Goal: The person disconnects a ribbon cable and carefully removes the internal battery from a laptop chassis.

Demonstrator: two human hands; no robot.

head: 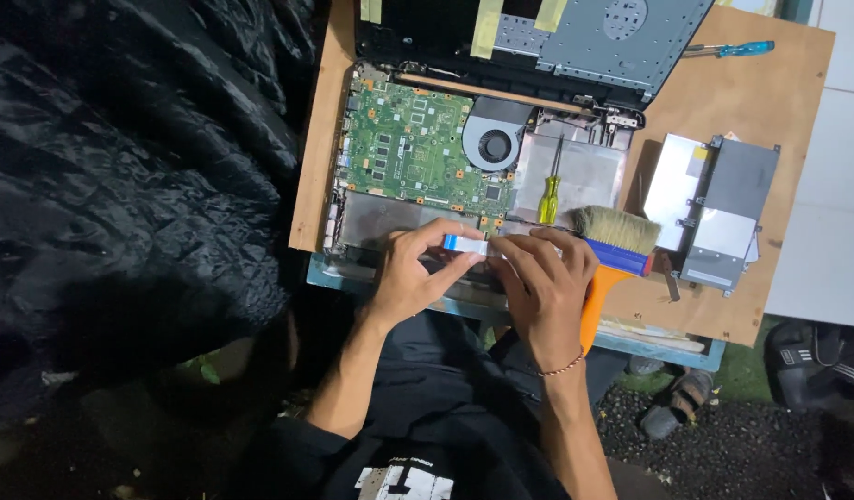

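An opened laptop lies on a wooden board (779,111), its green circuit board (404,143) and round grey fan (494,143) exposed. My left hand (410,273) and my right hand (543,282) meet at the laptop's near edge, both pinching a flat white ribbon cable with a blue end (466,243). A paintbrush with an orange handle and blue band (612,255) lies under my right hand, bristles pointing away from me. A screwdriver with a yellow handle (549,196) rests inside the laptop just beyond my right hand.
The laptop's lid (584,37) stands open at the far edge, with strips of tape on it. A removed silver drive and grey cover (714,208) lie to the right. A blue-handled screwdriver (737,48) sits at the far right. Black plastic sheeting (131,167) fills the left.
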